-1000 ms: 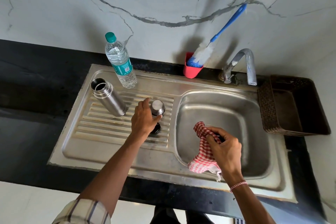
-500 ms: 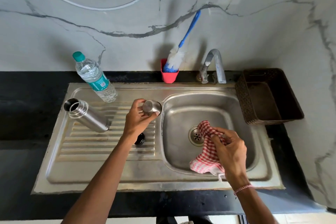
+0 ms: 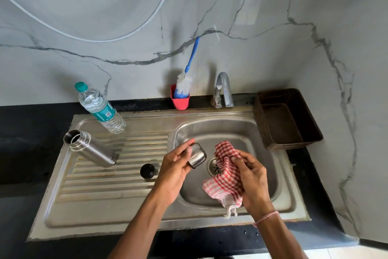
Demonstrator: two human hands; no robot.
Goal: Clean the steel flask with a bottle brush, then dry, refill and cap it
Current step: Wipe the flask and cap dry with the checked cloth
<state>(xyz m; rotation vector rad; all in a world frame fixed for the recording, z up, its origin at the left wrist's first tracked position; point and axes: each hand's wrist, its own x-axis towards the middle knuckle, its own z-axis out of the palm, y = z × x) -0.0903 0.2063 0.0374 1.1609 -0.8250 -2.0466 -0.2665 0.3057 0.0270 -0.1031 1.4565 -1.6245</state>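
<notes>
Lifted off the drainboard (image 3: pixel 109 176): steel cap (image 3: pixel 197 155) now gripped in left hand (image 3: pixel 175 165), carried to checked cloth (image 3: pixel 225 179) bunched in right hand (image 3: pixel 253 176), likely for drying.

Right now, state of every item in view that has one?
steel flask: uncapped, standing on drainboard
steel cap: in left hand, over basin
black stopper: loose on drainboard
checked cloth: bunched in right hand
water bottle: capped
bottle brush: parked in red cup
tap: off
</notes>
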